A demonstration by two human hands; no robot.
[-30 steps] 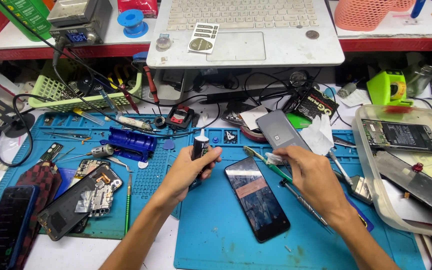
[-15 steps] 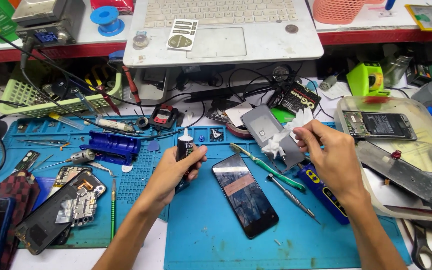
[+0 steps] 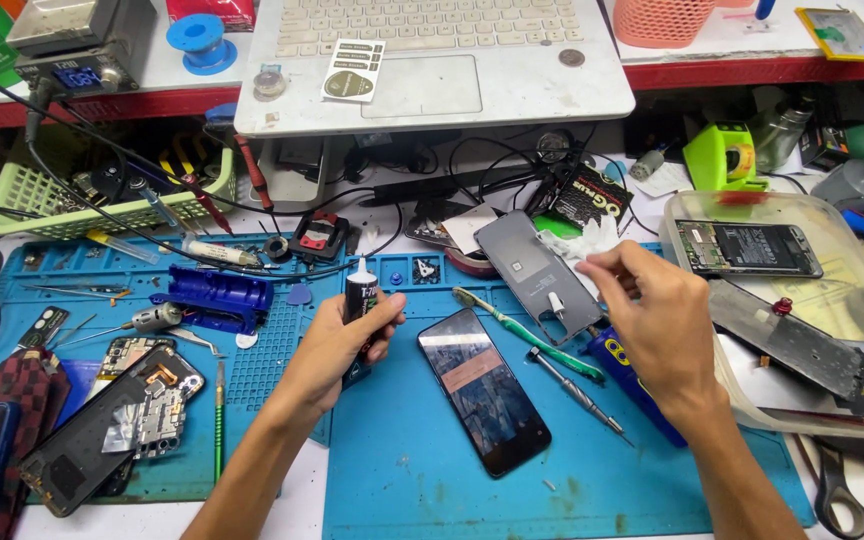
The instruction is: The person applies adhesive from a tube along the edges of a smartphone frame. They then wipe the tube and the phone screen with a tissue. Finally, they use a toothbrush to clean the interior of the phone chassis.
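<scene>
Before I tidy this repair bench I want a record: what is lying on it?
glue tube: one, black with white nozzle, upright in left hand
phone: one, black, screen up, blue mat centre
grey back cover: one, behind the phone
toothbrush: one, green, beside the phone
screwdriver: one, metal, right of the phone
opened phone: one, black, left mat
blue case: one, left mat
clear tray: one, right, holding phone parts
laptop: one, white, top
green basket: one, top left
left hand: grips the tube
right hand: fingers over the cover
</scene>
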